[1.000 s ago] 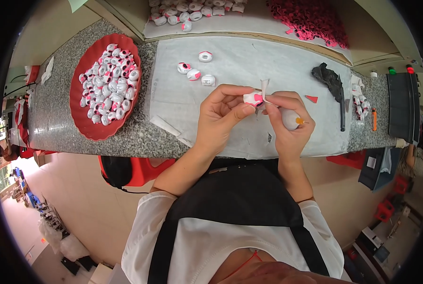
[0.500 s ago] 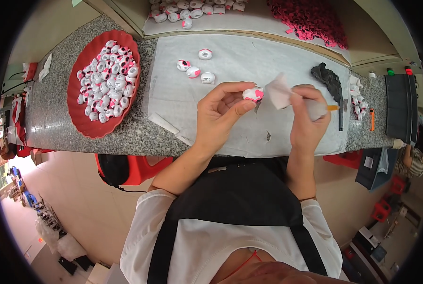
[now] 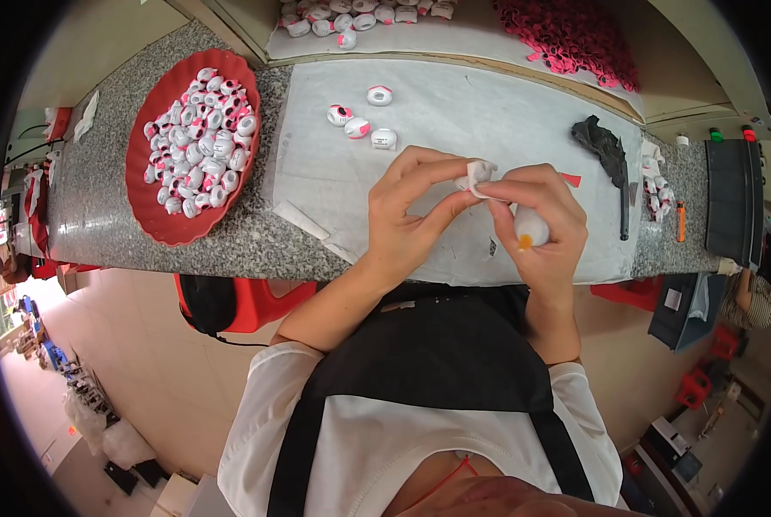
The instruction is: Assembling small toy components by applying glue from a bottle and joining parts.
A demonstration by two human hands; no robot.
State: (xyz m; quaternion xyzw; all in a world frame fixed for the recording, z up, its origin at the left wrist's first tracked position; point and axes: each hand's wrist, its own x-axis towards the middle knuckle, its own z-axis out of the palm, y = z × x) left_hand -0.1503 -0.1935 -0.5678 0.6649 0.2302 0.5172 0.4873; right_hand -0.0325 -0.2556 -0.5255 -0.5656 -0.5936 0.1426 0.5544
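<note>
My left hand (image 3: 402, 215) pinches a small rounded white-and-pink piece (image 3: 462, 183) between thumb and fingers, above the paper-covered bench. With my right hand (image 3: 549, 207) I press a white cloth or tissue (image 3: 482, 172) against that piece, which covers most of it. Tucked in the same right hand is a small white bottle (image 3: 533, 222) with an orange tip pointing toward me. Beyond my left hand, several similar white-and-pink pieces (image 3: 357, 127) lie on the white paper (image 3: 316, 181). A small red strip (image 3: 571, 180) shows just past my right hand.
A red scalloped bowl (image 3: 148, 215) heaped with such pieces stands at the left. At the back, a shelf (image 3: 454, 39) bears more pieces and a pile of pink parts (image 3: 566, 43). Crumpled black plastic (image 3: 605, 151), an orange marker (image 3: 680, 221) and a dark bin (image 3: 734, 198) are at right.
My right hand has moved left, bringing the cloth onto the piece in my left hand. The bottle has turned so its orange tip points toward me. The red strip has come into view.
</note>
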